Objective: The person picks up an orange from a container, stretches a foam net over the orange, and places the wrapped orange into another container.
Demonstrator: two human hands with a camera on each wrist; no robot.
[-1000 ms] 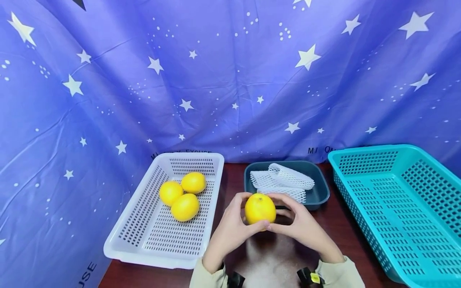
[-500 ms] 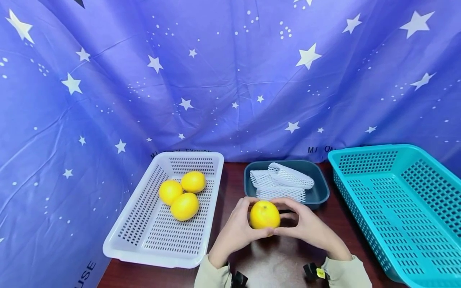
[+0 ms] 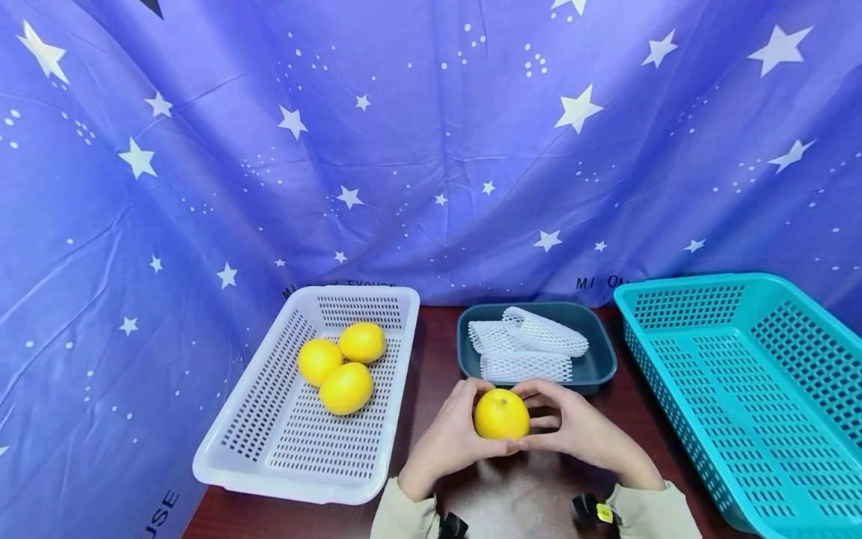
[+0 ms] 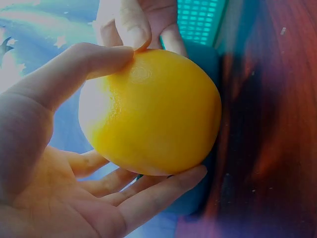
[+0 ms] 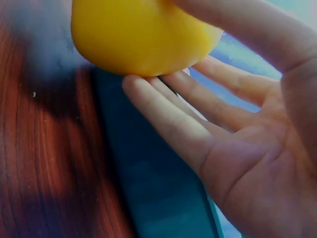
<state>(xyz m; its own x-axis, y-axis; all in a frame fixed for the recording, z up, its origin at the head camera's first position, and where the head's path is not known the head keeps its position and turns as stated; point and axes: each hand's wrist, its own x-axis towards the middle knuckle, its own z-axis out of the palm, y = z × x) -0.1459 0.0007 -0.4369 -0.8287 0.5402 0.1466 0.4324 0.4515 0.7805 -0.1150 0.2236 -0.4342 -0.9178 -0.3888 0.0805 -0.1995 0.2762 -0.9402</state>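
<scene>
Both hands hold one round yellow citrus fruit (image 3: 502, 414) between them, its stem mark facing up in the head view. My left hand (image 3: 453, 438) grips its left side, thumb at the near side and fingers around the far side. From the right, my right hand (image 3: 584, 433) holds it the same way, and the two thumbs meet at the front. In the left wrist view the fruit (image 4: 153, 114) sits between thumb and fingertips. The right wrist view shows the fruit (image 5: 138, 39) against the right fingertips, its top cut off by the frame.
A white perforated basket (image 3: 303, 486) on the left holds three more yellow fruits (image 3: 346, 388). Behind the hands, a dark teal tray (image 3: 601, 359) contains white foam net sleeves (image 3: 525, 366). A large turquoise basket (image 3: 680, 427) stands right on the dark wooden table (image 3: 431, 352); a starry curtain hangs behind.
Both hands have drawn the fruit nearer the body and slightly right, away from the dark teal tray. The foam net sleeves show more fully now. The baskets stay put.
</scene>
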